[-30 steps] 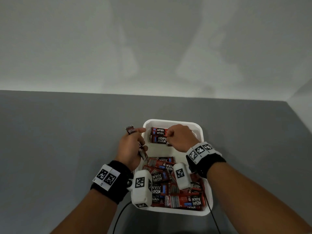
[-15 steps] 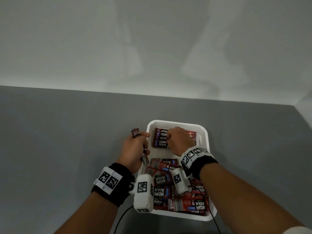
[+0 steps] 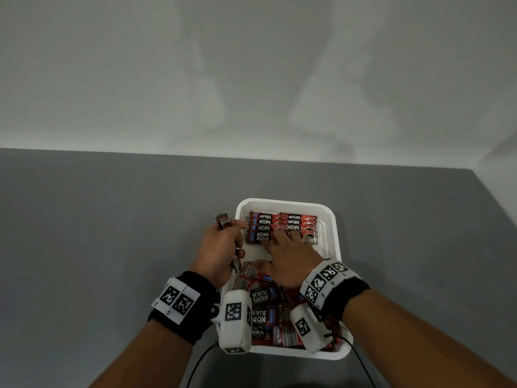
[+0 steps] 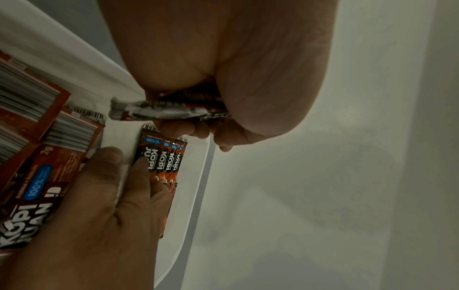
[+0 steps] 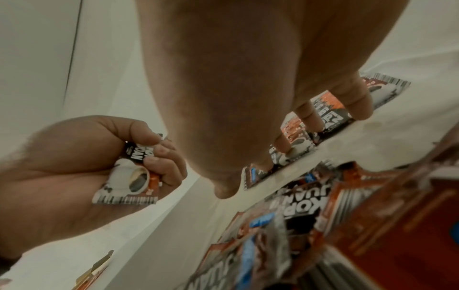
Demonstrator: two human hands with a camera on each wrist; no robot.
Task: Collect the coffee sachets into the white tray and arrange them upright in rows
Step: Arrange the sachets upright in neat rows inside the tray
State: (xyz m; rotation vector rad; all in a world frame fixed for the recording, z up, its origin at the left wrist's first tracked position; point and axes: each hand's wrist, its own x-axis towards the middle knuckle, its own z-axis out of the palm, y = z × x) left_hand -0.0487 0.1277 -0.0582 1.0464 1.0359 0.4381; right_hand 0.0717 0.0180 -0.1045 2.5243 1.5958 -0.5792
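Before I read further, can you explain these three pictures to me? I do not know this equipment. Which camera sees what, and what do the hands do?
There is no machine here, only a person's two hands, with small cameras strapped on. The wide picture comes from a camera on the head, looking down at a grey table. The other two come from cameras on the wrists, looking along the fingers.

On the table stands a white tray full of red coffee sachets. At its far end is a neat row of sachets; nearer lies a loose pile.

The left hand grips a few sachets beside the tray. The right hand lies with straight fingers on the neat row, apparently steadying it.
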